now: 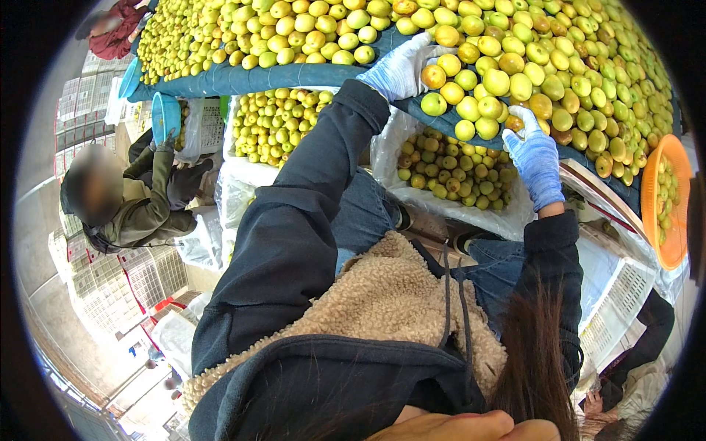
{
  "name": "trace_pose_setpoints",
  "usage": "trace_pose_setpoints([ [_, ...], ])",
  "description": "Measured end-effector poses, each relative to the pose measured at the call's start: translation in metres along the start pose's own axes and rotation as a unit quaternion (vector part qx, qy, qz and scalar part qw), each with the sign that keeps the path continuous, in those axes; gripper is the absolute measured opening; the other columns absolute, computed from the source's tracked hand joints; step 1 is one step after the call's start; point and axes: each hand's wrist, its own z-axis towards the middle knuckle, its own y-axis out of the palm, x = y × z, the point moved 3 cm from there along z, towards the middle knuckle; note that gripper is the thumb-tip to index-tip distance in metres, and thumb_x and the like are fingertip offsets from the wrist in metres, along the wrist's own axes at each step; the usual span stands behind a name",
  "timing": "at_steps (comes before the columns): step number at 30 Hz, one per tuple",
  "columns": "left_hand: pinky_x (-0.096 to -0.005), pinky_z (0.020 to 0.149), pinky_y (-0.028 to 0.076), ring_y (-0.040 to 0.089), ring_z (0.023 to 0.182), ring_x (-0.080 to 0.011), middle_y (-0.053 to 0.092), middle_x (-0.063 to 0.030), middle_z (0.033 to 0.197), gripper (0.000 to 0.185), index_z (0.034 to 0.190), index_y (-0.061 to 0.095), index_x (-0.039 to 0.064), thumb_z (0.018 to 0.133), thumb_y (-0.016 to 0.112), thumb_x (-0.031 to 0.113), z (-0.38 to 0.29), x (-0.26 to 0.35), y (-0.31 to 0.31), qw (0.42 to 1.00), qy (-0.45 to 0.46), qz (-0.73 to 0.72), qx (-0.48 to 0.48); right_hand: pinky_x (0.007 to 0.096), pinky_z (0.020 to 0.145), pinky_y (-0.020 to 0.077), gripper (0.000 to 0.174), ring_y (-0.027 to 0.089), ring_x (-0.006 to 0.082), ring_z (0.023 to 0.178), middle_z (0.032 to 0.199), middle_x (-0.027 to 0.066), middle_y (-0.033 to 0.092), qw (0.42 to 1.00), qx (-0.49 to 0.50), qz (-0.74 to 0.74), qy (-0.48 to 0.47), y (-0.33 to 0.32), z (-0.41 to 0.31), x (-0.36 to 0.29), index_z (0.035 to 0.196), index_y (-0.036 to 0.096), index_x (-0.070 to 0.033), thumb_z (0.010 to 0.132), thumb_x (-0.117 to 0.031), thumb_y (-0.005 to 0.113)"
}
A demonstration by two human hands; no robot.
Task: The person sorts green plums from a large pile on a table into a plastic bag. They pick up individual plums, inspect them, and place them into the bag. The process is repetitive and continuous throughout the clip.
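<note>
Green-yellow jujube fruits, some with brown patches, lie heaped on a table covered in dark blue cloth. My left hand, in a blue and white knit glove, rests at the heap's near edge with its fingers beside several fruits; whether it grips one is hidden. Further right, my right hand, gloved alike, has its thumb and fingers around a brown-patched jujube at the cloth's edge. Below and between the hands stands a plastic-lined crate holding darker, browner jujubes.
Another lined crate of jujubes stands left of my left arm. An orange plastic basket with jujubes sits at the far right. A co-worker holds a blue basin at left, near stacked white crates.
</note>
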Motion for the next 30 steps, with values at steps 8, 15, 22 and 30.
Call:
trace_pose_setpoints([
  [8,-0.0378,0.103,0.048,0.058,0.120,-0.0222,0.058,-0.0101,0.132,0.045,0.134,0.051,0.006,0.094,0.062,0.023,-0.004,-0.002,0.006,0.996,-0.016,0.056,0.067,0.0445,0.066,0.0544,0.053,0.068,0.0266,0.080,0.097,0.0099,0.067,0.932,0.031,-0.358,-0.042,0.003,-0.013,-0.048,0.142,0.046,-0.021,0.091,-0.024,0.060],
  [15,-0.0329,0.104,0.045,0.056,0.122,-0.0193,0.059,-0.0101,0.132,0.045,0.131,0.054,0.000,0.100,0.053,0.032,-0.009,-0.004,0.007,0.997,-0.046,0.050,0.041,0.0418,0.070,0.0537,0.050,0.068,0.0243,0.084,0.095,0.0064,0.067,0.926,0.047,-0.369,-0.056,0.006,-0.003,-0.045,0.135,0.054,-0.017,0.087,-0.026,0.066],
  [22,-0.0319,0.103,0.045,0.057,0.119,-0.0180,0.062,-0.0080,0.128,0.041,0.130,0.057,0.002,0.101,0.049,0.030,-0.015,0.006,0.011,0.850,0.151,0.501,-0.061,0.0424,0.069,0.0538,0.050,0.068,0.0273,0.083,0.093,0.0102,0.068,0.942,0.080,-0.305,-0.117,0.001,-0.006,-0.037,0.130,0.055,-0.017,0.084,-0.028,0.068],
  [30,-0.0301,0.090,0.051,0.065,0.095,-0.0144,0.071,-0.0064,0.104,0.035,0.120,0.065,0.005,0.092,0.066,0.027,-0.010,0.001,0.031,0.820,0.053,0.567,0.057,0.0390,0.074,0.0544,0.049,0.068,0.0291,0.083,0.094,0.0137,0.069,0.994,-0.001,0.094,-0.060,-0.017,-0.003,0.013,0.123,0.056,-0.016,0.078,-0.019,0.075],
])
